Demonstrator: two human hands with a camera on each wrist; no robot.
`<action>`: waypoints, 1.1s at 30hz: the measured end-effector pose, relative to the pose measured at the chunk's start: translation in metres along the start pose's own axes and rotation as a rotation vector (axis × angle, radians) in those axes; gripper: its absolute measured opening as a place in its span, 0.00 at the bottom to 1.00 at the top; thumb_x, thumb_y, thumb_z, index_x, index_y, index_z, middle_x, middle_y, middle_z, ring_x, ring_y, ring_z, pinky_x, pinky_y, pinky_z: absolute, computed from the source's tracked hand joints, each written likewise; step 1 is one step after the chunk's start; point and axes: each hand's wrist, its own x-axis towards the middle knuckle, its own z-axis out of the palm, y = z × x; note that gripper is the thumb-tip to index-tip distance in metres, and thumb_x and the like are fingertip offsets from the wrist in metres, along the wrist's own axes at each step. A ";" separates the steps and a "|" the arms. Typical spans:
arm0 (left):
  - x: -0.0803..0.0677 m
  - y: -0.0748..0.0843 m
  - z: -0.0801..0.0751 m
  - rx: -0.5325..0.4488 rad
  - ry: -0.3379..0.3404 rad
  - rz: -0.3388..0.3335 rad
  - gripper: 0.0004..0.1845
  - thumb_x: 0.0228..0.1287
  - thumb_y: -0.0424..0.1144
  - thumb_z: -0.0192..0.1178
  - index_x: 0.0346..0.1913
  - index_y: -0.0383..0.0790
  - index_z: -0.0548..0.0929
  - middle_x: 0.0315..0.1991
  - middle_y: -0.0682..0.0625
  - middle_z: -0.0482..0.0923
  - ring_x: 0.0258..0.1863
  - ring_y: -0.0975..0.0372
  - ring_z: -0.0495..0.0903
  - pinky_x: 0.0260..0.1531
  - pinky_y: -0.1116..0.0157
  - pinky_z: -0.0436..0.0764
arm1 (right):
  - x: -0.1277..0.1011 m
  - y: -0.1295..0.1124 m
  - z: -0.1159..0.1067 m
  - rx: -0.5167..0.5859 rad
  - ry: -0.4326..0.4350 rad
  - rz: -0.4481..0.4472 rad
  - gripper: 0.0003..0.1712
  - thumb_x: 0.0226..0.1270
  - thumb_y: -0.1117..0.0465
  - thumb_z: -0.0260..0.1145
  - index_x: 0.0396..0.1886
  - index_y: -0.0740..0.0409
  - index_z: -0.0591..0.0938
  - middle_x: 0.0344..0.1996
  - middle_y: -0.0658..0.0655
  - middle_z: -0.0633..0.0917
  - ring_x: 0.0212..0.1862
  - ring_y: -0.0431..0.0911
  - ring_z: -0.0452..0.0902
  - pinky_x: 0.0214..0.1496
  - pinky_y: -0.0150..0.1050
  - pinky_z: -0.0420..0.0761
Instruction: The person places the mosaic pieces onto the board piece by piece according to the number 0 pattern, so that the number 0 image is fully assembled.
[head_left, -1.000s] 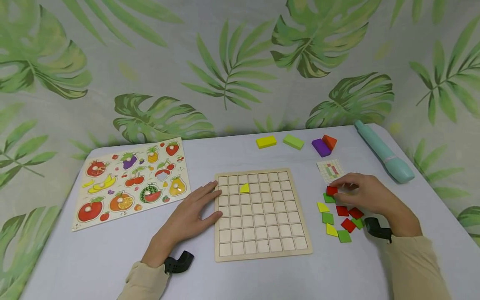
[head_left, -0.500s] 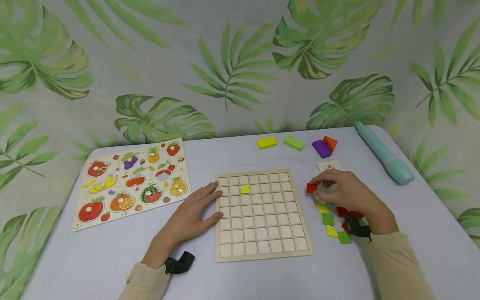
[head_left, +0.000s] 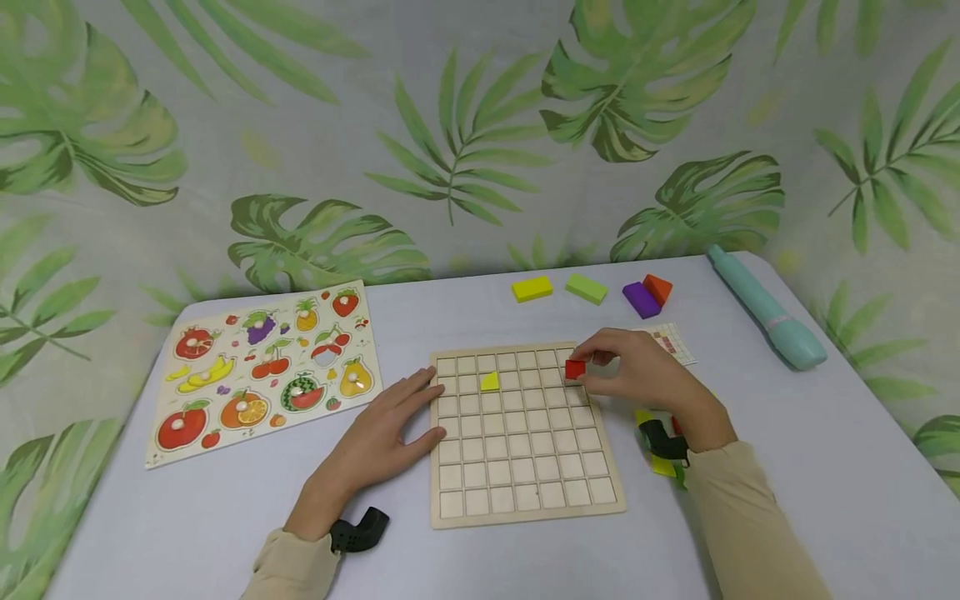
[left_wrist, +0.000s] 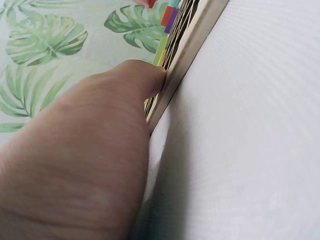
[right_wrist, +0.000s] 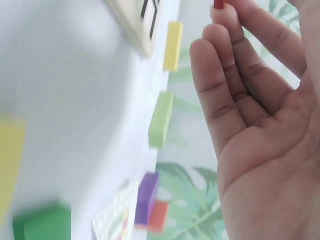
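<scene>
My right hand pinches a red square tile between thumb and fingers, over the upper right part of the wooden grid board. In the right wrist view only the end of that red tile shows at the top. My left hand lies with its fingers spread and its fingertips on the board's left edge. The left wrist view has the left hand against the board's side. One yellow tile with a curved side sits in a cell of the second row.
Behind the right wrist, more yellow, red and green tiles lie partly hidden. A printed pattern card lies beyond. Yellow, light green, purple and orange blocks stand at the back. Also there: a fruit puzzle and a teal bottle-like object.
My right hand has carried the red tile left, from the tile pile to over the board's right side. The left hand has stayed in place.
</scene>
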 end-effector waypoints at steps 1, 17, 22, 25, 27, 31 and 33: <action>0.000 0.000 0.000 0.001 0.001 0.000 0.33 0.71 0.55 0.64 0.74 0.46 0.74 0.81 0.52 0.60 0.80 0.56 0.60 0.80 0.53 0.60 | 0.003 -0.002 0.002 0.014 -0.002 -0.007 0.13 0.60 0.62 0.75 0.46 0.52 0.89 0.38 0.47 0.86 0.42 0.47 0.80 0.47 0.47 0.84; 0.001 0.001 -0.001 0.010 -0.004 0.003 0.34 0.71 0.56 0.64 0.74 0.46 0.74 0.81 0.52 0.60 0.80 0.57 0.59 0.80 0.54 0.60 | 0.033 -0.025 0.033 0.127 -0.020 -0.056 0.14 0.60 0.60 0.78 0.45 0.52 0.89 0.37 0.46 0.86 0.41 0.47 0.80 0.47 0.45 0.85; 0.000 -0.002 0.000 0.021 -0.001 0.002 0.33 0.71 0.56 0.64 0.74 0.46 0.74 0.81 0.52 0.59 0.80 0.57 0.60 0.80 0.54 0.60 | 0.042 -0.031 0.045 0.118 -0.027 -0.074 0.13 0.60 0.60 0.78 0.45 0.52 0.89 0.38 0.46 0.86 0.41 0.45 0.80 0.47 0.41 0.85; 0.000 -0.002 0.000 0.017 -0.005 -0.001 0.34 0.71 0.56 0.64 0.74 0.46 0.74 0.81 0.53 0.59 0.80 0.57 0.59 0.80 0.54 0.60 | 0.046 -0.034 0.051 0.109 -0.044 -0.073 0.12 0.61 0.59 0.77 0.45 0.51 0.90 0.39 0.45 0.87 0.41 0.42 0.80 0.47 0.39 0.85; 0.000 -0.002 0.000 0.013 -0.007 -0.002 0.34 0.71 0.56 0.64 0.74 0.46 0.74 0.81 0.53 0.59 0.80 0.57 0.59 0.80 0.54 0.60 | 0.048 -0.035 0.053 0.098 -0.050 -0.080 0.12 0.61 0.59 0.77 0.44 0.51 0.90 0.40 0.46 0.88 0.41 0.42 0.80 0.46 0.38 0.85; 0.001 -0.001 0.000 0.011 -0.009 -0.002 0.34 0.71 0.56 0.63 0.75 0.46 0.73 0.81 0.53 0.58 0.80 0.56 0.59 0.80 0.53 0.60 | 0.050 -0.035 0.055 0.066 -0.061 -0.097 0.11 0.61 0.60 0.76 0.44 0.52 0.90 0.41 0.47 0.88 0.40 0.41 0.80 0.45 0.39 0.84; 0.000 -0.001 -0.001 0.012 -0.008 -0.003 0.34 0.71 0.56 0.63 0.75 0.46 0.73 0.81 0.52 0.59 0.80 0.55 0.59 0.80 0.52 0.61 | 0.050 -0.033 0.056 0.050 -0.069 -0.106 0.11 0.62 0.61 0.75 0.45 0.52 0.90 0.41 0.47 0.88 0.40 0.41 0.79 0.45 0.40 0.83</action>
